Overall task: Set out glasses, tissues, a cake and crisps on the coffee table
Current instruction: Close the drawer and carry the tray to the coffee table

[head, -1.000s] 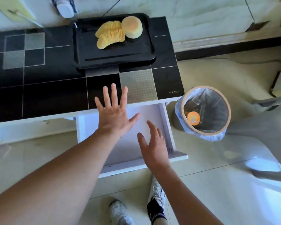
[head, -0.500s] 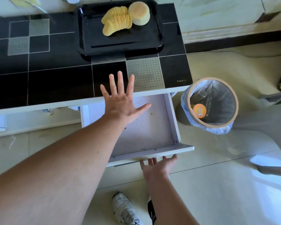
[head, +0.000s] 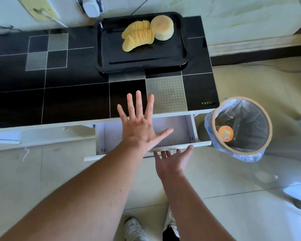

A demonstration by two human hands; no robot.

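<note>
A round cake (head: 162, 30) and two rows of stacked crisps (head: 137, 36) lie on a black tray (head: 141, 60) at the back of the dark tiled coffee table (head: 68, 91). A white drawer (head: 177, 129) under the table's front edge stands partly out and looks empty. My left hand (head: 141, 126) hovers over the drawer, palm down, fingers spread. My right hand (head: 172, 162) is flat against the drawer's front panel (head: 203, 144), fingers apart. No glasses or tissues are in view.
A waste bin (head: 240, 129) with a blue liner stands on the floor right of the table; it holds an orange-lidded tub and clear wrapping. My two shoes (head: 134, 228) show at the bottom. A white object (head: 91, 6) sits on the floor behind the table.
My right hand left the drawer's inside and went to its front panel. The drawer has slid partway back under the table. My left hand stayed spread above it.
</note>
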